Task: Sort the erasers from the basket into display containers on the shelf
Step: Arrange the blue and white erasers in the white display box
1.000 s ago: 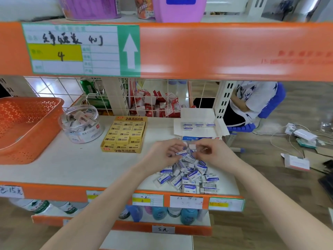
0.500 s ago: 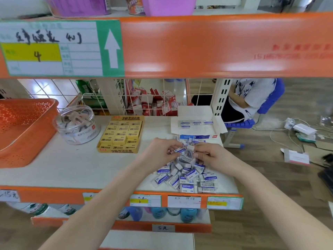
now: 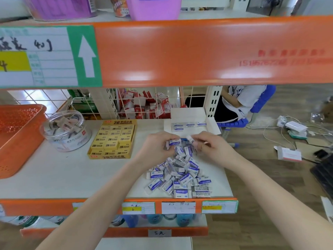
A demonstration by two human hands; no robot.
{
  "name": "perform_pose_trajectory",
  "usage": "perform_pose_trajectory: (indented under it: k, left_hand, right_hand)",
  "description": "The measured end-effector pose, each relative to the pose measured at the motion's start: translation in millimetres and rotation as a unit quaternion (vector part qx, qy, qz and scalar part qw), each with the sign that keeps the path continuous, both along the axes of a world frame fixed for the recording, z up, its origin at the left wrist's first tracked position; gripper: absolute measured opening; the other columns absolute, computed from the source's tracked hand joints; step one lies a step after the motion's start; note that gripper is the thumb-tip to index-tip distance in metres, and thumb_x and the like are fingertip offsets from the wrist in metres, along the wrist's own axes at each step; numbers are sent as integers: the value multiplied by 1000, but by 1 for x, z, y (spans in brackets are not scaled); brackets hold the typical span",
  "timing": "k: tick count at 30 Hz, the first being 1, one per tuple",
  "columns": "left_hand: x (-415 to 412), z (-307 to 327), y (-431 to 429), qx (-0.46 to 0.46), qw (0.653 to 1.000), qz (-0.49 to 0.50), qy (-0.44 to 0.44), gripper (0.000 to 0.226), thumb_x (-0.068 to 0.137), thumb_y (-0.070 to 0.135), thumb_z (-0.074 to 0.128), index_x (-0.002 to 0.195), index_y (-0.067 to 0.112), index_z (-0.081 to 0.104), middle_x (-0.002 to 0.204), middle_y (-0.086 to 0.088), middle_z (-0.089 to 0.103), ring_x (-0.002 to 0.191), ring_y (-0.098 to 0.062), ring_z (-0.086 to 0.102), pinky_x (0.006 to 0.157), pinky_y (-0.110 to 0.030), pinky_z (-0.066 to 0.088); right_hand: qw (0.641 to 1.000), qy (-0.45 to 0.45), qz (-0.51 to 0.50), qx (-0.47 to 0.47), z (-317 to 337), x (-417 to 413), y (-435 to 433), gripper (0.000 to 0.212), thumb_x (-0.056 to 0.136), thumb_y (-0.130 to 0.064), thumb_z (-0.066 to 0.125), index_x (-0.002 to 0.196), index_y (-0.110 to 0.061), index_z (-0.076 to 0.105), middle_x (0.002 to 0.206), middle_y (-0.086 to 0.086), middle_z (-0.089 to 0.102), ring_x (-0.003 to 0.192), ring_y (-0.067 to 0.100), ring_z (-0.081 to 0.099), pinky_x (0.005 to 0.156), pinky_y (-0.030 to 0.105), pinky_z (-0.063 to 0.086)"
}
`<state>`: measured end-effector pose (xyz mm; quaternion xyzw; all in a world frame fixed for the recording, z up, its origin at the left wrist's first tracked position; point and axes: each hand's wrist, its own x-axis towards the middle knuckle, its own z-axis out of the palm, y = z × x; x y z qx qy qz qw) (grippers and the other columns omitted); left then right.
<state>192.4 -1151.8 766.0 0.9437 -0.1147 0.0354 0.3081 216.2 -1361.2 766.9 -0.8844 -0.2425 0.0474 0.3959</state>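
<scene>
Holding one eraser [image 3: 174, 142] crosswise in the left grip [image 3: 156, 147], pinching a second eraser [image 3: 189, 138] in the right grip [image 3: 212, 148], both just before the white box [image 3: 187, 113], right nearer.

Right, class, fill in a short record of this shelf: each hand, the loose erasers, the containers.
Left hand: grips a labelled eraser
Right hand: pinches a second eraser
Eraser pile: loose on the shelf, partly under both hands
White box: open, behind the hands, few erasers inside
Yellow box: filled, left of the pile
Clear tub: beside the orange basket
</scene>
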Motion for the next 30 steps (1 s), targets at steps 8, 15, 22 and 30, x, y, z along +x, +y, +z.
perform_pose_trajectory:
  k: [8, 15, 22, 30]
  left_hand:
    - [57, 10, -26, -39, 999, 14, 0, 30, 88, 15, 63, 117, 19, 66, 111, 6, 68, 90, -2, 58, 76, -5, 39]
    - [111, -4, -50, 69, 995, -44, 62, 30, 85, 13, 68, 115, 12, 67, 113, -4, 68, 101, -16, 63, 95, -32, 50]
    - [117, -26, -42, 62, 997, -25, 38, 21, 83, 15, 71, 103, 14, 67, 102, -1, 68, 94, -13, 63, 89, -35, 53]
    - [118, -33, -41, 64, 998, 7, 1, 14, 85, 15, 69, 98, 13, 65, 99, -2, 65, 91, -16, 61, 85, -37, 52]
  right_hand:
    - [968, -137, -34, -207, 22, 63, -14, 28, 95, -12, 50, 121, -6, 61, 115, 13, 58, 110, 28, 49, 92, 29, 34]
    - [950, -112, -50, -288, 13, 88, -2, 27, 92, -13, 51, 115, -6, 62, 110, 13, 66, 102, 29, 59, 86, 35, 46]
    - [927, -128, -79, -343, -6, 98, -8, 29, 90, -5, 47, 113, -7, 63, 108, 13, 61, 104, 30, 51, 84, 36, 47]
    - [911, -121, -117, -377, -12, 106, 2, 29, 89, -1, 47, 113, -6, 63, 109, 15, 57, 108, 32, 50, 78, 38, 47]
